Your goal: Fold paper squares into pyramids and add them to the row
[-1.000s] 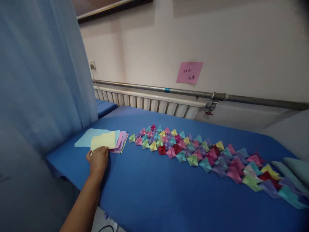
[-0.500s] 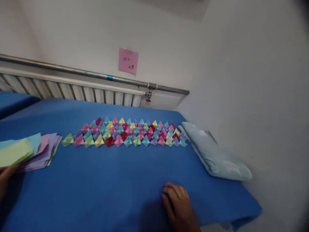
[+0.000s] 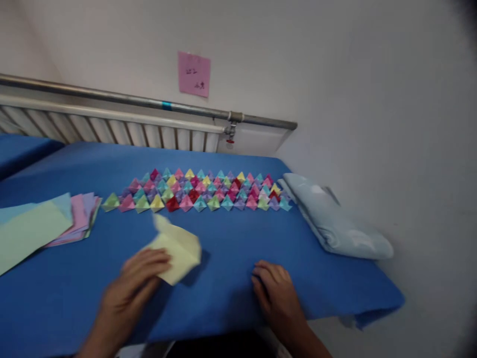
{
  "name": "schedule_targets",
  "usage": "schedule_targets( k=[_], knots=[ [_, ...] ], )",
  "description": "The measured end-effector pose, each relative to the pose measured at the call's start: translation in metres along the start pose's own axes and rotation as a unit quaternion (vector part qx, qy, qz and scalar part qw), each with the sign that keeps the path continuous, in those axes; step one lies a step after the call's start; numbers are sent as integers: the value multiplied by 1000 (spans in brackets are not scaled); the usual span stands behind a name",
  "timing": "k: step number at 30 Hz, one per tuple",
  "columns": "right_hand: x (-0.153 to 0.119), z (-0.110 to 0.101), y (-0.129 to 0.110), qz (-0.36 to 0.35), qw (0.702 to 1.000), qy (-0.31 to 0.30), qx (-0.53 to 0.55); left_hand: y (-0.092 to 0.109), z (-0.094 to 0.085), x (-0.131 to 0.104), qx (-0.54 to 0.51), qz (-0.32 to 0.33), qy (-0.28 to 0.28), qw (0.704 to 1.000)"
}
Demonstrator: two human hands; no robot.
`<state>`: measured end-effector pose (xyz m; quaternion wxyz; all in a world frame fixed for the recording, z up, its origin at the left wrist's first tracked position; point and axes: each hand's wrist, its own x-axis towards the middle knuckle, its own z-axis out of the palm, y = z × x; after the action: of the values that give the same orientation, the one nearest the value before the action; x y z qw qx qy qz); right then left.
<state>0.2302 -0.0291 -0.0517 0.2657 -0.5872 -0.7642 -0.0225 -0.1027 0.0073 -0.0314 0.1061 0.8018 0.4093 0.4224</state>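
Here, the left hand (image 3: 130,286) pinches one bent yellow sheet (image 3: 181,253) over the blue worktop (image 3: 227,236); the right hand (image 3: 278,293) rests there, loosely curled. Folded paper pieces (image 3: 213,203) lie in rows: fourteen nearest, those behind overlapping too closely to count. One paper pile (image 3: 30,226) lies left, one folded cloth (image 3: 331,219) right. One pink note (image 3: 194,74) seems to read "252", its lower characters unclear.

We look across a blue-topped table (image 3: 227,238) toward a pale wall (image 3: 261,69), where a pink note (image 3: 194,74) hangs above a metal pipe (image 3: 122,98) and a white radiator (image 3: 168,138) in dim indoor light.
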Motion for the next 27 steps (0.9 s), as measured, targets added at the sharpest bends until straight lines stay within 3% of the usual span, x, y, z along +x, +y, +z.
schedule_targets(
  k=[3, 6, 12, 17, 20, 23, 27],
  knots=[
    [1, 2, 1, -10, 1000, 1, 1, 5, 24, -3, -47, 51, -71, 995],
    [2, -1, 0, -8, 1000, -5, 4, 9, 35, -14, -53, 47, -115, 991],
    [2, -8, -13, -41, 996, -13, 83, 10, 32, -31, -25, 27, -112, 993],
    [10, -13, -35, -147, 976, -68, 145, 34, 33, -13, 21, 6, -101, 995],
    [18, -12, -43, -173, 969, -97, 146, 52, 39, 0, 0, 27, -99, 995],
    [23, -12, -42, -182, 967, -94, 154, 58, 44, 3, -28, 63, -118, 991],
    [19, -18, -32, -166, 965, -84, 188, 50, 43, 0, 6, 17, -160, 987]
  ],
)
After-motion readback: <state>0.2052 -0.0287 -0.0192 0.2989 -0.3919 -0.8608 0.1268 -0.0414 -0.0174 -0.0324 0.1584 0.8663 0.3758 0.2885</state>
